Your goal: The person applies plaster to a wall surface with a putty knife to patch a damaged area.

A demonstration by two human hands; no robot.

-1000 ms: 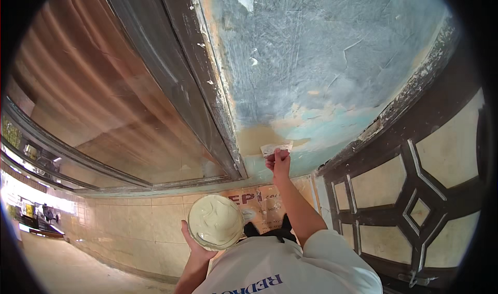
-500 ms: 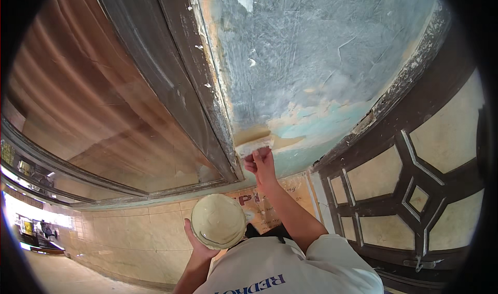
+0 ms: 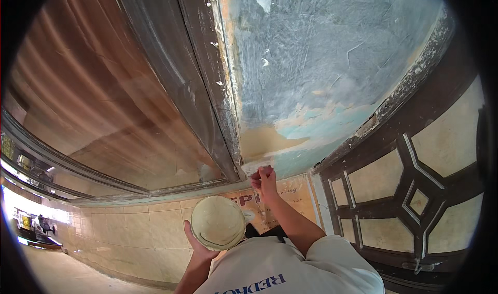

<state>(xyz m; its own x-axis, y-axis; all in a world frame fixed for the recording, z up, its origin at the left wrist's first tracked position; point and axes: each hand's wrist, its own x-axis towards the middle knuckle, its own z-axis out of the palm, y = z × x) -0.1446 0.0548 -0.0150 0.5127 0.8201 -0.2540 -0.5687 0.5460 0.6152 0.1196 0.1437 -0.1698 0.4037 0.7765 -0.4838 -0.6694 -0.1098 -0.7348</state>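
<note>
Overhead, a patchy blue-grey wall (image 3: 332, 71) with scraped, peeling paint; tan filler showing near its lower edge. Dark wooden frame (image 3: 207, 86) beside it, brown corrugated shutter (image 3: 98, 102) to the left, dark lattice door (image 3: 415, 190) to the right, tiled floor (image 3: 129, 231) below. Right hand (image 3: 264, 180) raised against the wall's bottom edge, fingers (image 3: 258, 175) clenched on a small scraper blade (image 3: 254, 166), pressed to the surface. Left hand (image 3: 199, 244) cups a round bowl of pale putty (image 3: 218, 222) from beneath, fingers curled around its underside.
</note>
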